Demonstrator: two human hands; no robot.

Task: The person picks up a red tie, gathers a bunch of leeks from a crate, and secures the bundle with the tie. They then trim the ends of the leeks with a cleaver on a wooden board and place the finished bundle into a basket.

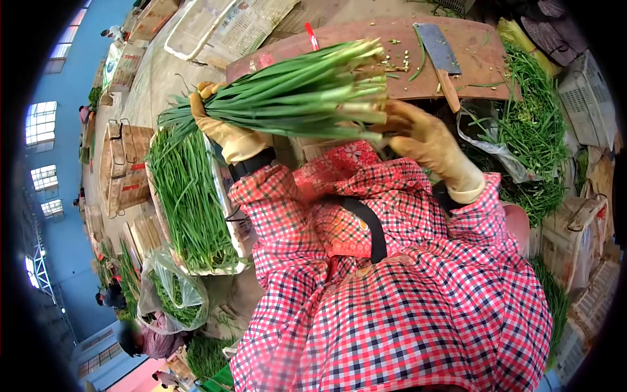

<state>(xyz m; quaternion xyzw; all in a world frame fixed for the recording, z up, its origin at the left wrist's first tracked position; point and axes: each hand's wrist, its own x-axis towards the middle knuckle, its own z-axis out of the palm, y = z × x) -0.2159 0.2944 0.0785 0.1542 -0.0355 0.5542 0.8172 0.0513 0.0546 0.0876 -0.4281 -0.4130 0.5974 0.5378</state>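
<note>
A thick bunch of garlic chives lies sideways across my view, its leafy tips to the left and pale stem ends to the right. My gloved left hand is wrapped round the leafy part. By the stem ends is my gloved right hand, its fingers and thumb apart; it seems to touch the outer stems. Beyond the bunch, a cleaver with a wooden handle rests on a reddish board, among small cut bits.
To the left stands a crate of long green chives, with a plastic bag of greens below it. A heap of loose trimmings and a grey plastic crate are at right. Cartons stand farther left, with people in the distance.
</note>
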